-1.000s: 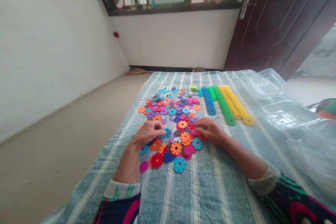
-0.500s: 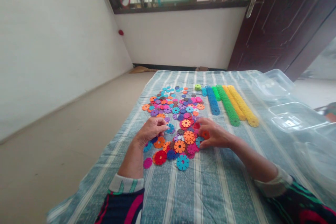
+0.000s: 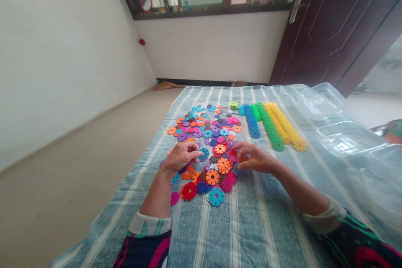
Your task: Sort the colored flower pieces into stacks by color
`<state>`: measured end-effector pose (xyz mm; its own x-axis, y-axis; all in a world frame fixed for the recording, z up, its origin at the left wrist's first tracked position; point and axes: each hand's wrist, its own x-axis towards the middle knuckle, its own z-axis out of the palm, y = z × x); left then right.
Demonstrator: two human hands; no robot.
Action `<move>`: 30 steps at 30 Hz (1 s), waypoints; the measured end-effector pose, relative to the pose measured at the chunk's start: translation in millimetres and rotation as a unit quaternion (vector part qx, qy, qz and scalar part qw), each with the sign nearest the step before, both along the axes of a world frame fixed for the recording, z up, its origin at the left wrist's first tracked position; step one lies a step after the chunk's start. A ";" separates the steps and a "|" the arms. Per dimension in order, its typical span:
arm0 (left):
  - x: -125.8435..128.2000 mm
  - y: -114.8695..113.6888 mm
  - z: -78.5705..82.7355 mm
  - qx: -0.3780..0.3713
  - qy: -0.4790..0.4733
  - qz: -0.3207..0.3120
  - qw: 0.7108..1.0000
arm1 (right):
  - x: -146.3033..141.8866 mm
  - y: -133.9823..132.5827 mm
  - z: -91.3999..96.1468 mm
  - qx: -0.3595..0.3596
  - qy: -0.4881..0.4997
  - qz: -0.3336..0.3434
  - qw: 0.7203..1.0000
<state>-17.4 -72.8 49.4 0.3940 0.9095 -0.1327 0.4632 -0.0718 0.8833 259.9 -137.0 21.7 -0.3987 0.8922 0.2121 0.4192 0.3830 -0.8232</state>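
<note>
My left hand (image 3: 182, 157) is closed in a pinch on the edge of a blue notched disc (image 3: 204, 154), over the left side of a pile of colourful discs. My right hand (image 3: 256, 158) hovers at the pile's right edge, its fingers curled but apart from the thumb. Red and pink discs lie by its fingertips, partly hidden. Between the hands lie orange discs (image 3: 224, 166), and nearer me are a red disc (image 3: 189, 191) and a light blue disc (image 3: 216, 196). More mixed discs (image 3: 207, 133) spread beyond my hands.
Rows of joined discs lie at the right: a blue row (image 3: 252, 122), a green row (image 3: 270, 127) and a yellow row (image 3: 289, 127). A small lime stack (image 3: 234, 105) stands behind. Clear plastic containers (image 3: 348, 150) sit on the right of the striped cloth (image 3: 248, 226).
My right hand has lifted slightly, and its thumb and fingers have drawn a little closer together. The left hand keeps its pinch. The whole view has shifted slightly.
</note>
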 end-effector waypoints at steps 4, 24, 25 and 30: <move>9.0 -4.3 1.2 -0.011 -0.042 -0.002 0.999 | -7.0 -2.7 1.3 -0.034 0.102 -0.049 0.993; 40.1 -26.1 3.3 -0.061 -0.089 -0.116 0.987 | -54.5 -7.2 -2.7 -0.075 0.257 -0.171 0.948; 40.5 -26.3 3.7 -0.064 -0.092 -0.116 0.987 | -54.8 -6.7 -3.1 -0.077 0.266 -0.168 0.946; 42.9 -26.6 3.7 -0.066 -0.111 -0.113 0.985 | -59.0 -5.5 -7.0 -0.100 0.318 -0.147 0.931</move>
